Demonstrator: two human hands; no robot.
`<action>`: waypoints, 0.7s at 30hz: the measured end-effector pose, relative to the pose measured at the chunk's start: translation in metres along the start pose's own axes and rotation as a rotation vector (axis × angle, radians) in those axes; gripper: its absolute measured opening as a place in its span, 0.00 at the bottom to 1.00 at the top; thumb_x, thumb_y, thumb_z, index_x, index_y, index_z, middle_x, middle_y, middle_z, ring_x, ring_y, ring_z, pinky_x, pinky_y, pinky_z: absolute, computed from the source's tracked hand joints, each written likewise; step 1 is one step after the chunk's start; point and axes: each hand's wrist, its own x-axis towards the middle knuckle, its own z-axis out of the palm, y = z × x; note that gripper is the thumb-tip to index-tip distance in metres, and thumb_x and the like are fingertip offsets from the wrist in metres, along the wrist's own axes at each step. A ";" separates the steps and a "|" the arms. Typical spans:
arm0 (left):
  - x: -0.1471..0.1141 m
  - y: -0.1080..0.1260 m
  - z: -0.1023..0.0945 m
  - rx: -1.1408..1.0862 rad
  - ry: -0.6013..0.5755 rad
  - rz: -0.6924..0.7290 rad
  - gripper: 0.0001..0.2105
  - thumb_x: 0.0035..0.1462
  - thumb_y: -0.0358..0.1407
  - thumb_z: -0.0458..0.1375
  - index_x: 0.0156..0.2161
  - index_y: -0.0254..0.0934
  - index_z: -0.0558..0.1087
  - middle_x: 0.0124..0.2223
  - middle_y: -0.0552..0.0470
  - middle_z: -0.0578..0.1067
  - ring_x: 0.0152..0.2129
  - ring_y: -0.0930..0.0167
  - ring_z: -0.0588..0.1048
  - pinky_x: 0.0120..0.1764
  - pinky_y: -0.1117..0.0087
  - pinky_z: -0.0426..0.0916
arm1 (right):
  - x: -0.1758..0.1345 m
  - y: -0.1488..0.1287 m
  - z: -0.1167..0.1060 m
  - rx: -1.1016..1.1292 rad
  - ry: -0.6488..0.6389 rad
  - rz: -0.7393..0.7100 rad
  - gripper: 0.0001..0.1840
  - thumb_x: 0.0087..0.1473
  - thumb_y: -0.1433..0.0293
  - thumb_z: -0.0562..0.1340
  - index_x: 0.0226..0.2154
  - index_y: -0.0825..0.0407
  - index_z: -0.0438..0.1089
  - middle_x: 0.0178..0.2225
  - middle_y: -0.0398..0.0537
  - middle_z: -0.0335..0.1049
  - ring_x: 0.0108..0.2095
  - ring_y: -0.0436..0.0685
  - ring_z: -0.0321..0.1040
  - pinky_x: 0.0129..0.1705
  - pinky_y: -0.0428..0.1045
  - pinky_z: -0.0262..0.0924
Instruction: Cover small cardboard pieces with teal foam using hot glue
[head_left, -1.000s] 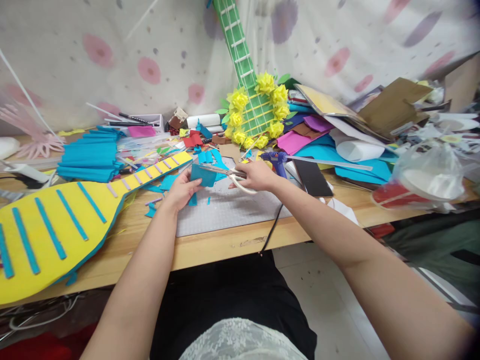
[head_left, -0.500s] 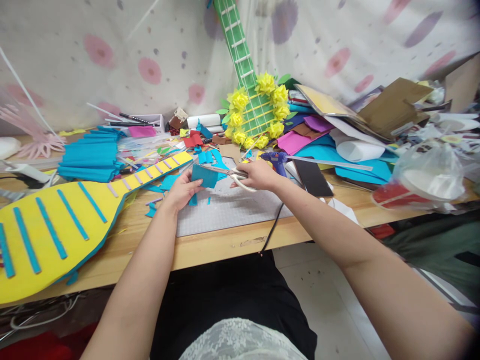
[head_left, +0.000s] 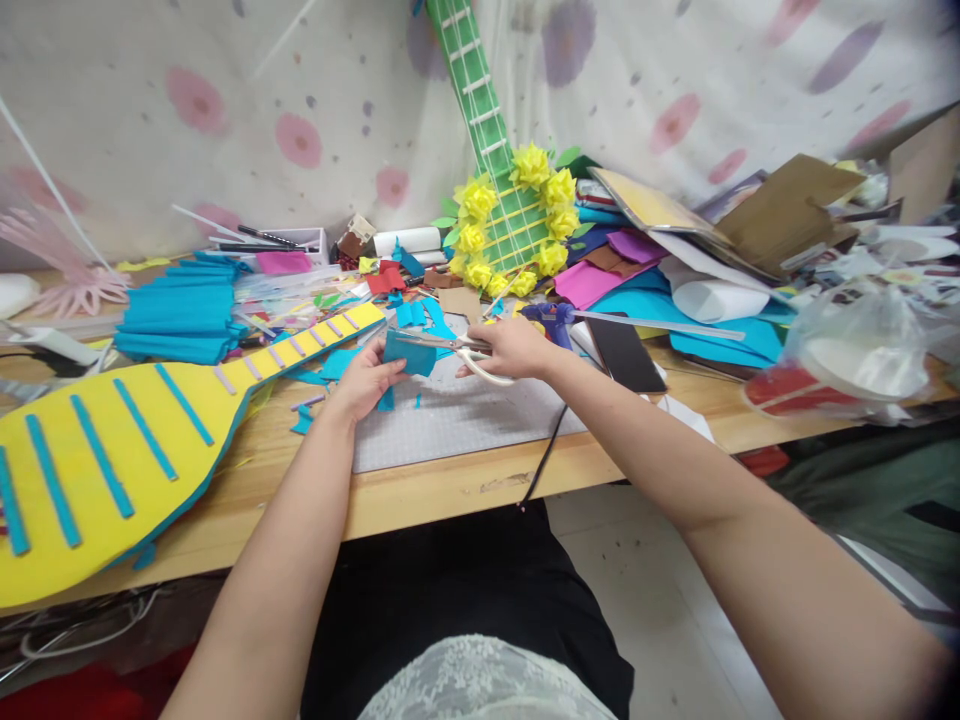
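Note:
A small rectangle of blue paper (head_left: 411, 358) is pinched in my left hand (head_left: 369, 380), above a pale grey cutting mat (head_left: 457, 430). My right hand (head_left: 514, 350) grips white-handled scissors (head_left: 480, 368), fingers closed around the handles. The scissor blades lie across the upper part of the paper, slightly apart at the handles. Blue scraps (head_left: 386, 400) lie on the mat beneath. To the left rests a yellow paper guitar-like shape (head_left: 97, 450) with blue and lilac strips across it.
A green paper instrument (head_left: 487, 130) with yellow flowers leans at the back. Near my right hand lie a blue glue gun (head_left: 553, 322) and a dark phone (head_left: 628, 355). Stacked papers (head_left: 675, 270) and a bagged red-and-white tub (head_left: 817, 370) stand right; folded blue paper (head_left: 178, 315) sits left.
The scissor blades have shifted slightly left over the blue paper and the handles look a bit wider apart. My left hand has hardly moved.

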 end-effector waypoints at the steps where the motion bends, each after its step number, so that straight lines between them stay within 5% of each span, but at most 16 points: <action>1: 0.000 0.000 0.000 0.003 -0.001 -0.003 0.20 0.35 0.30 0.68 0.38 0.36 0.69 0.38 0.52 0.75 0.33 0.71 0.75 0.38 0.67 0.71 | 0.000 0.000 0.000 -0.005 0.002 0.004 0.29 0.43 0.42 0.58 0.32 0.51 0.69 0.26 0.47 0.69 0.27 0.54 0.61 0.29 0.46 0.41; 21: 0.001 -0.004 -0.003 0.017 0.001 -0.037 0.21 0.36 0.32 0.69 0.39 0.36 0.70 0.36 0.50 0.76 0.36 0.67 0.76 0.40 0.64 0.71 | 0.001 0.006 0.006 -0.036 0.027 0.043 0.29 0.44 0.43 0.58 0.31 0.51 0.71 0.26 0.49 0.69 0.28 0.54 0.61 0.29 0.47 0.39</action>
